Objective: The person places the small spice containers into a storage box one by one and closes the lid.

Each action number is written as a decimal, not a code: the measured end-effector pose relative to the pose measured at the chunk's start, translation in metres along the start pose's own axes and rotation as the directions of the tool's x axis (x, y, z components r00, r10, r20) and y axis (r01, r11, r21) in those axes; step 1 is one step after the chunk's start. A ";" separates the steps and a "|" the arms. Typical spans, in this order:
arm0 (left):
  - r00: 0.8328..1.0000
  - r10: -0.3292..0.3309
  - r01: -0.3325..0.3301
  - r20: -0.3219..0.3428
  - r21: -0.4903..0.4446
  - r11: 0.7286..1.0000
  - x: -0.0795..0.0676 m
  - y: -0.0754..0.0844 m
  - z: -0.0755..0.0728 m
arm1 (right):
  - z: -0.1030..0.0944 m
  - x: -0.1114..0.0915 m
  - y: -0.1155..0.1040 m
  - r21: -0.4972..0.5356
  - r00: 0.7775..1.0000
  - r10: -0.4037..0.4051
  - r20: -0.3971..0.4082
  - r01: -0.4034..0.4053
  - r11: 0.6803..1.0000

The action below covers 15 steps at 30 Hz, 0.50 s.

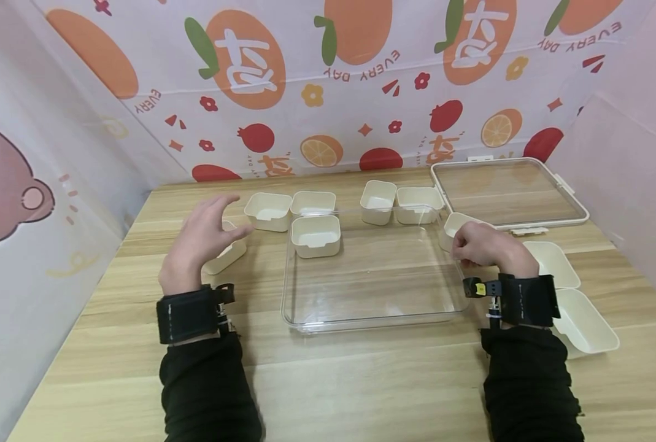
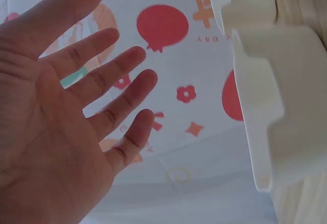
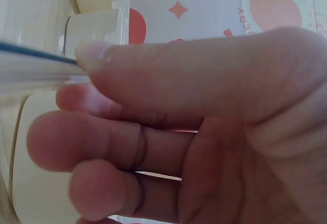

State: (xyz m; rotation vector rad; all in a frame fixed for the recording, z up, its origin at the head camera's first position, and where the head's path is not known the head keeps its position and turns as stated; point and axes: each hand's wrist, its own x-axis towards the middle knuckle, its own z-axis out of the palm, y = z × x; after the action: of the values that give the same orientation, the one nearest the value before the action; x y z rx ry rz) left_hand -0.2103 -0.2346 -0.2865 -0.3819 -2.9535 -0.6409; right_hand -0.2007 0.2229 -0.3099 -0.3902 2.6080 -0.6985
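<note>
- Clear rectangular plastic box [image 1: 383, 276] is lying on the pale wood-grain worktop [image 1: 361, 380], between the two hands, its long axis running left to right across the person's front.
- The bare right hand [image 1: 485, 245] is the nearer one: it is pinching the box's right rim between thumb and fingers, as the right wrist view is showing.
- The bare left hand [image 1: 200, 239] is hovering apart from the box, out beyond its left end; its fingers are spread, the thumb is standing away from them, and it is holding nothing.
- So the box is stretching leftward from the right hand's pinch, with a gap lying between its left wall and the left hand.
- A cream rounded-rectangular plastic tub [image 1: 315, 245] is apparently sitting inside the box, at its back left corner.
- Another cream tub [image 1: 228, 256] is standing just beside the left hand and is partly hidden by it; two matching tubs [image 1: 267, 212] are standing side by side behind the box's left end.
- More cream tubs [image 1: 587, 325] are standing behind the box's right half and to its right.
- A clear rectangular lid with a white frame [image 1: 507, 193] is lying at the back right.
</note>
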 end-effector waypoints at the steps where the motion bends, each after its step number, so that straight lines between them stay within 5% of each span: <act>1: 1.000 -0.011 0.011 0.008 -0.002 1.000 -0.001 -0.002 -0.001 | 0.000 0.000 0.000 0.000 1.000 0.002 0.001 -0.002 1.000; 10: 0.990 -0.091 0.092 0.111 -0.010 0.996 -0.014 -0.023 -0.008 | 0.001 0.000 0.000 -0.007 1.000 0.003 -0.005 -0.003 1.000; 15: 0.971 -0.172 0.170 0.166 0.031 0.985 -0.016 -0.029 -0.007 | 0.001 0.000 0.001 -0.015 1.000 0.009 -0.006 -0.009 1.000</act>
State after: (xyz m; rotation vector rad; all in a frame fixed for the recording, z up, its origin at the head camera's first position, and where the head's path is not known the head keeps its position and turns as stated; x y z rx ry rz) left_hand -0.2020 -0.2669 -0.2941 -0.1892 -3.1773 -0.6303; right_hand -0.2009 0.2232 -0.3110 -0.3814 2.6204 -0.6778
